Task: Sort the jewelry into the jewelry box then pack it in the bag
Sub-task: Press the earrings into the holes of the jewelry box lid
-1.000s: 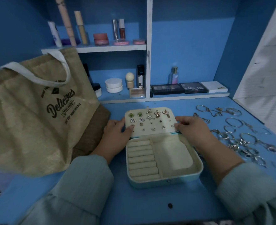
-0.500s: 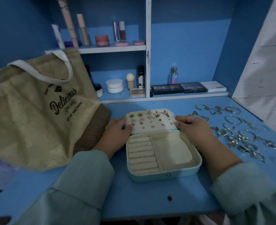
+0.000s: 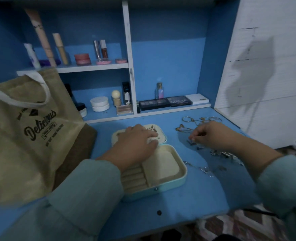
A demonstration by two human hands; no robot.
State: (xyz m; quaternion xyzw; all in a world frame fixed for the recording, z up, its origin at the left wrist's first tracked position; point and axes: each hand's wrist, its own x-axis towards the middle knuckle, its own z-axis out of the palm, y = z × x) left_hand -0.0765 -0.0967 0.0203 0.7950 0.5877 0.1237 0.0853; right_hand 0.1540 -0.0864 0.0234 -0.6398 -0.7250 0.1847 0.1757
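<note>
The mint jewelry box (image 3: 183, 178) lies open on the blue desk, showing its cream ring rolls and one bare compartment. My left hand (image 3: 135, 143) rests flat on the laid-back lid (image 3: 162, 136), covering most of the earrings pinned there. To the right, my right hand (image 3: 211, 134) hovers over the loose rings and chains (image 3: 222, 154), fingertips pinched together on a small piece; blur hides what it is. The beige tote bag (image 3: 22, 136) printed "Delicious" stands at the left.
Bangles (image 3: 189, 119) lie at the desk's back right. Behind the desk, shelves hold cosmetics, jars and eyeshadow palettes (image 3: 164, 102). A white panel (image 3: 265, 84) closes off the right side. The desk's front edge (image 3: 178, 221) is near my sleeves.
My right hand left the lid's right corner and moved right to the loose jewelry. My left hand slid from the lid's left edge onto its top. The view tilted.
</note>
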